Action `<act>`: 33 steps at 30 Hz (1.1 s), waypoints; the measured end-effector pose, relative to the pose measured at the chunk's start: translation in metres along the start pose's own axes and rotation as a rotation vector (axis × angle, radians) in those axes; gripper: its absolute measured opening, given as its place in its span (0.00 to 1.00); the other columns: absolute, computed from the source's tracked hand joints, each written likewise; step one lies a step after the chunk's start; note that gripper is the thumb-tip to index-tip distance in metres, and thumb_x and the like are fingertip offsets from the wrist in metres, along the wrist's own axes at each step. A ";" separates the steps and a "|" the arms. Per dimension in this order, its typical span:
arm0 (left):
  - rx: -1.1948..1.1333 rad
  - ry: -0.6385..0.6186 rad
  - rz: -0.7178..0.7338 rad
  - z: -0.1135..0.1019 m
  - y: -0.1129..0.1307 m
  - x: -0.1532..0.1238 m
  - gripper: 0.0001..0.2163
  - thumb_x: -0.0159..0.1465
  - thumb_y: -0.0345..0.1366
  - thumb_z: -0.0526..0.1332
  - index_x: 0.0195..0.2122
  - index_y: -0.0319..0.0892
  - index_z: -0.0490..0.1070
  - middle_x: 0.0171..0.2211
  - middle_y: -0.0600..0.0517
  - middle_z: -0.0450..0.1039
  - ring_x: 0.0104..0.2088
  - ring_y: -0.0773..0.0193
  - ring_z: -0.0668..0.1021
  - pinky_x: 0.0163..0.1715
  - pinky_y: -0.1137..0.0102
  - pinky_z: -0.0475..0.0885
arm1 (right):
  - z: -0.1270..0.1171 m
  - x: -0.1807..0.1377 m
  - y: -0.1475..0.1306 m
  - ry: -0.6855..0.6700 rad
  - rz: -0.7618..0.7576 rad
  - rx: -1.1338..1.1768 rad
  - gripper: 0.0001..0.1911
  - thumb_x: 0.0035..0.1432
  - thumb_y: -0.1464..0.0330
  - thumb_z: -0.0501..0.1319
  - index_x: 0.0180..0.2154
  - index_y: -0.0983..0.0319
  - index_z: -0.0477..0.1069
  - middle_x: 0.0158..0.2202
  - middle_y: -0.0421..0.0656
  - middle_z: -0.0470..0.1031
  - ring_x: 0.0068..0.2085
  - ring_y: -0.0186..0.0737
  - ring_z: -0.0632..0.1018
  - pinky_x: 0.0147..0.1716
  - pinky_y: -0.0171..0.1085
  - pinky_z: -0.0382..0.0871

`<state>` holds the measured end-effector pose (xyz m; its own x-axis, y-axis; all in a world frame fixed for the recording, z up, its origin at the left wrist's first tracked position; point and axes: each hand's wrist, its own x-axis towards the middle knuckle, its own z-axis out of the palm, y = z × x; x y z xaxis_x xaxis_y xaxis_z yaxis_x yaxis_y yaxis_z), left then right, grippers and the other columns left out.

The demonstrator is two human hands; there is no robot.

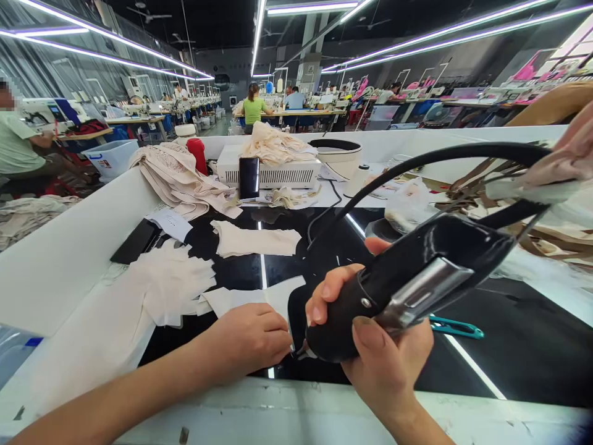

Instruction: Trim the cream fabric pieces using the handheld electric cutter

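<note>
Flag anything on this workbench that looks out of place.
A beige cloth heap looks odd, crumpled atop the white slotted box, while a flatter cloth piece lies on the black surface. The black tool in the right hand shows no obvious damage.

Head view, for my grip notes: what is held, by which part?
The right hand grips the black tool around its lower body. The left hand touches cloth; any pinch is hidden.

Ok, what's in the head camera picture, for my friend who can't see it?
The right hand grips a black tool over a dark table, close to the left hand, which is at the edge of a pale cloth. A cloth pile lies at left; behind are people and sewing machines.
</note>
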<state>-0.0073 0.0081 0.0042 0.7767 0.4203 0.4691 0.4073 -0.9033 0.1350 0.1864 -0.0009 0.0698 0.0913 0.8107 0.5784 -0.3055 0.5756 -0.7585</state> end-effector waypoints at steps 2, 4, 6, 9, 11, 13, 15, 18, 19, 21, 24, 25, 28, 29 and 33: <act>-0.037 -0.038 -0.020 -0.004 0.000 0.000 0.13 0.84 0.32 0.62 0.39 0.42 0.77 0.40 0.50 0.84 0.41 0.62 0.85 0.50 0.68 0.80 | 0.001 -0.001 0.002 0.002 -0.002 -0.021 0.35 0.68 0.47 0.77 0.67 0.47 0.67 0.34 0.36 0.76 0.24 0.39 0.76 0.21 0.39 0.76; -0.076 -0.070 -0.045 -0.008 0.001 -0.001 0.10 0.83 0.33 0.64 0.42 0.42 0.79 0.43 0.50 0.85 0.44 0.61 0.85 0.52 0.68 0.81 | 0.002 -0.001 0.003 0.009 -0.019 -0.032 0.34 0.68 0.47 0.77 0.67 0.47 0.68 0.34 0.36 0.76 0.24 0.39 0.76 0.21 0.39 0.76; -0.106 -0.089 -0.069 -0.009 0.000 -0.001 0.07 0.83 0.36 0.67 0.45 0.42 0.80 0.45 0.49 0.85 0.46 0.60 0.86 0.53 0.67 0.81 | 0.002 0.000 0.004 0.027 -0.038 -0.038 0.33 0.69 0.48 0.76 0.66 0.47 0.69 0.35 0.36 0.75 0.24 0.39 0.76 0.21 0.40 0.77; -0.124 -0.092 -0.083 -0.008 -0.001 -0.002 0.07 0.82 0.38 0.68 0.48 0.41 0.81 0.46 0.48 0.85 0.46 0.59 0.86 0.53 0.67 0.81 | 0.002 0.003 0.004 0.050 -0.049 -0.045 0.32 0.68 0.48 0.76 0.65 0.46 0.70 0.35 0.36 0.75 0.24 0.40 0.76 0.23 0.41 0.78; -0.117 -0.075 -0.078 -0.006 -0.001 -0.002 0.07 0.82 0.38 0.68 0.47 0.41 0.81 0.45 0.49 0.85 0.45 0.59 0.86 0.52 0.67 0.81 | 0.002 0.004 0.003 0.057 -0.049 -0.039 0.31 0.68 0.48 0.77 0.65 0.46 0.70 0.35 0.36 0.75 0.25 0.40 0.76 0.23 0.41 0.78; -0.099 -0.045 -0.065 -0.003 -0.001 -0.002 0.07 0.83 0.36 0.67 0.46 0.41 0.81 0.44 0.49 0.85 0.43 0.59 0.86 0.51 0.67 0.81 | 0.002 0.004 0.002 0.060 -0.047 -0.018 0.30 0.68 0.49 0.77 0.64 0.46 0.72 0.35 0.36 0.76 0.25 0.39 0.76 0.24 0.40 0.79; -0.079 -0.016 -0.043 -0.002 0.000 -0.002 0.09 0.84 0.34 0.65 0.44 0.40 0.80 0.43 0.49 0.85 0.42 0.60 0.86 0.51 0.68 0.81 | 0.001 0.003 0.001 0.059 -0.042 0.001 0.29 0.67 0.50 0.78 0.63 0.46 0.73 0.36 0.36 0.77 0.26 0.39 0.77 0.24 0.40 0.79; -0.058 0.000 -0.022 -0.003 0.001 -0.002 0.12 0.85 0.33 0.62 0.42 0.40 0.80 0.43 0.49 0.86 0.42 0.61 0.86 0.51 0.68 0.81 | 0.000 0.002 0.000 0.051 -0.038 -0.022 0.27 0.68 0.50 0.78 0.62 0.46 0.74 0.36 0.36 0.77 0.26 0.39 0.77 0.24 0.40 0.79; -0.055 -0.001 -0.020 -0.004 0.001 -0.001 0.12 0.85 0.33 0.61 0.43 0.40 0.80 0.43 0.49 0.85 0.42 0.61 0.85 0.51 0.69 0.81 | 0.000 0.001 -0.001 0.047 -0.038 -0.035 0.27 0.68 0.49 0.77 0.62 0.46 0.74 0.36 0.36 0.77 0.25 0.39 0.77 0.24 0.40 0.79; -0.052 0.005 -0.016 -0.005 0.001 -0.001 0.13 0.85 0.32 0.60 0.42 0.40 0.79 0.42 0.49 0.85 0.42 0.61 0.85 0.51 0.68 0.81 | 0.000 0.000 -0.001 0.043 -0.037 -0.049 0.29 0.69 0.48 0.76 0.64 0.46 0.72 0.35 0.36 0.76 0.24 0.39 0.76 0.23 0.40 0.78; -0.050 0.025 -0.008 -0.006 0.000 0.000 0.14 0.85 0.32 0.60 0.40 0.40 0.78 0.41 0.50 0.85 0.41 0.61 0.85 0.49 0.68 0.81 | 0.001 -0.001 0.000 0.038 -0.043 -0.040 0.31 0.69 0.49 0.76 0.66 0.47 0.71 0.34 0.36 0.76 0.24 0.39 0.76 0.21 0.39 0.77; -0.049 0.027 -0.005 -0.005 0.000 0.000 0.14 0.85 0.32 0.60 0.39 0.41 0.78 0.41 0.50 0.85 0.40 0.61 0.85 0.48 0.68 0.81 | 0.001 -0.002 0.001 0.040 -0.045 -0.030 0.30 0.69 0.49 0.76 0.66 0.47 0.71 0.35 0.36 0.77 0.24 0.39 0.76 0.21 0.39 0.77; -0.046 0.034 -0.007 -0.003 0.000 0.000 0.14 0.85 0.32 0.60 0.40 0.41 0.78 0.40 0.50 0.85 0.39 0.62 0.85 0.48 0.68 0.81 | 0.003 -0.002 0.004 0.061 -0.052 0.008 0.30 0.68 0.51 0.78 0.65 0.47 0.72 0.35 0.36 0.79 0.25 0.39 0.77 0.22 0.39 0.77; -0.048 0.036 -0.009 -0.003 -0.001 -0.001 0.14 0.85 0.33 0.60 0.40 0.41 0.78 0.40 0.50 0.85 0.40 0.62 0.85 0.48 0.69 0.81 | 0.003 -0.001 0.004 0.073 -0.052 0.017 0.30 0.67 0.51 0.79 0.64 0.47 0.73 0.35 0.36 0.79 0.25 0.39 0.77 0.22 0.39 0.77; -0.051 0.081 0.009 -0.001 -0.001 0.000 0.14 0.86 0.33 0.59 0.42 0.40 0.80 0.40 0.50 0.85 0.39 0.63 0.85 0.47 0.69 0.81 | 0.005 0.002 0.006 0.118 -0.066 0.053 0.31 0.64 0.53 0.81 0.62 0.48 0.75 0.35 0.36 0.81 0.24 0.39 0.77 0.23 0.40 0.79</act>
<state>-0.0088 0.0089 0.0050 0.7381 0.4061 0.5388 0.3743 -0.9109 0.1739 0.1801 0.0037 0.0685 0.2223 0.7801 0.5848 -0.3446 0.6240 -0.7014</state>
